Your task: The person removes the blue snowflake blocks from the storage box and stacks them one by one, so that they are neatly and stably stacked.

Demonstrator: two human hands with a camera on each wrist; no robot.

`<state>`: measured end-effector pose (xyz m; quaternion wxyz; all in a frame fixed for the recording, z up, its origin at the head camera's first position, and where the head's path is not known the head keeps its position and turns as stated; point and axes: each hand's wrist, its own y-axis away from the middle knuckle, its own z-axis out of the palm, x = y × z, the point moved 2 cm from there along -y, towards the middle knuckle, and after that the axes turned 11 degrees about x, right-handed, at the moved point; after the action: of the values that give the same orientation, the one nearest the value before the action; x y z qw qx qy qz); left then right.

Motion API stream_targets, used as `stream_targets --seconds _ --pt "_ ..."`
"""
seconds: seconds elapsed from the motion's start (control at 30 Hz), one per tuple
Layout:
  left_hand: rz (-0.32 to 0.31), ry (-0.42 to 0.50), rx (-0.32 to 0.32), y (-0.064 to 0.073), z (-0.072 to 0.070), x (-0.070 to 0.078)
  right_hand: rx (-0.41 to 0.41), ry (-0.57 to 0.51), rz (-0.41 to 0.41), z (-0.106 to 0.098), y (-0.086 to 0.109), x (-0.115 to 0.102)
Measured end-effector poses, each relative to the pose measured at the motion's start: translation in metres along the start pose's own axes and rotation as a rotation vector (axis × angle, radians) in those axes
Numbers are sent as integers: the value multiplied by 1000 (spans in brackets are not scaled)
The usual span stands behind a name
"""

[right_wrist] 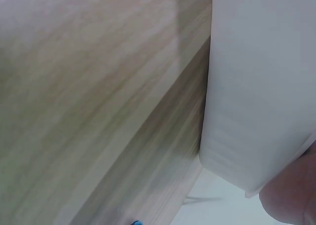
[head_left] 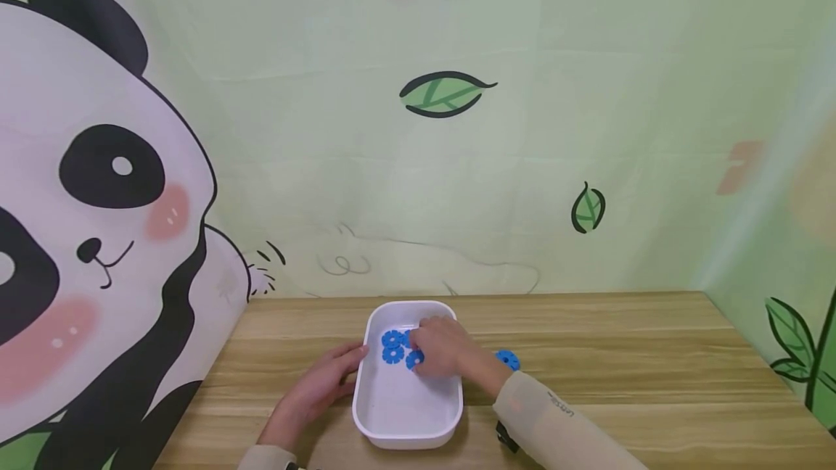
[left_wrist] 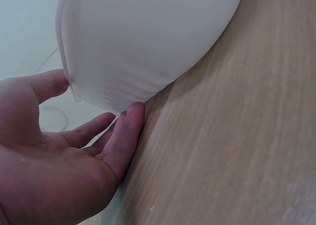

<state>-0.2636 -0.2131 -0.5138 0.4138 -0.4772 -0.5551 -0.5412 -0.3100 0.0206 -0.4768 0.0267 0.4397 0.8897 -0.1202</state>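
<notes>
A white plastic tub (head_left: pixel 406 412) stands on the wooden table. Inside, toward its far end, lie several blue notched plastic discs (head_left: pixel 392 355), flower-shaped with a small centre hole. My right hand (head_left: pixel 443 347) reaches over the tub's right rim with its fingers bent down. Between its thumb and fingers is one blue disc, partly covered by the hand. My left hand (head_left: pixel 329 376) is at the tub's left side. In the left wrist view its thumb touches the tub's rim (left_wrist: pixel 64 52) and the extended fingers (left_wrist: pixel 129 131) rest against the lower wall.
Another blue disc (head_left: pixel 507 360) lies on the table right of the tub, partly behind the right forearm. Under the right sleeve (head_left: pixel 555 419) a small black object (head_left: pixel 506 437) shows. Behind the wooden table (head_left: pixel 620 361) hangs a backdrop with a panda and leaves.
</notes>
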Motion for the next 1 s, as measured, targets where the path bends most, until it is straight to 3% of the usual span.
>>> stream_targets --seconds 1.0 --pt "0 -10 -9 0 -1 0 -7 20 -54 1 1 0"
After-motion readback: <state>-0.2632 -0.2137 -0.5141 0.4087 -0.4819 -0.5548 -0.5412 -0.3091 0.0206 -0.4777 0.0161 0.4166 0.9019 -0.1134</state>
